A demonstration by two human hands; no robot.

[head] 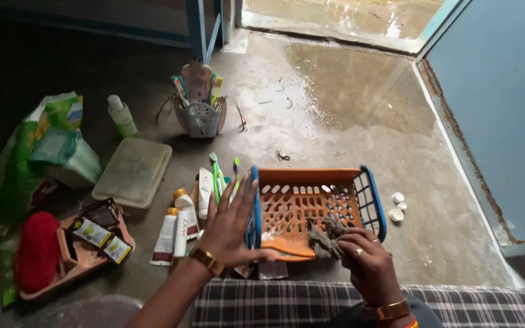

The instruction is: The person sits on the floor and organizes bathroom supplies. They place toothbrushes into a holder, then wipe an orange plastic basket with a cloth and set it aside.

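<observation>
Orange plastic basket (302,209) with blue end rims sits on the wet concrete floor (347,109) just ahead of the person's checked lap (287,307), its slotted bottom bare. The right hand (369,264) is clenched around a crumpled grey rag (326,238) and presses it against the basket's inside near the front edge, at about 5 o'clock of the basket. The left hand (231,226), fingers spread and flat, grips nothing; its palm rests against the basket's blue left end at 9 o'clock, bracing it.

Just beyond the left hand, at 10 o'clock, lie green toothbrushes (219,176) and several white tubes (177,228) side by side on the floor. Further toward 9 o'clock a second orange tray (71,264) holds small sachets (95,234) and a red scrubber (36,250). A translucent lid (132,172) lies flat at 10 o'clock, with a green plastic bag (44,149) and a pale green bottle (121,115) beyond it. At 11 o'clock stands a grey holder (202,115) stuffed with combs and brushes. Three white caps (397,206) lie just off the basket's right end at 3 o'clock, near a blue wall (499,109).
</observation>
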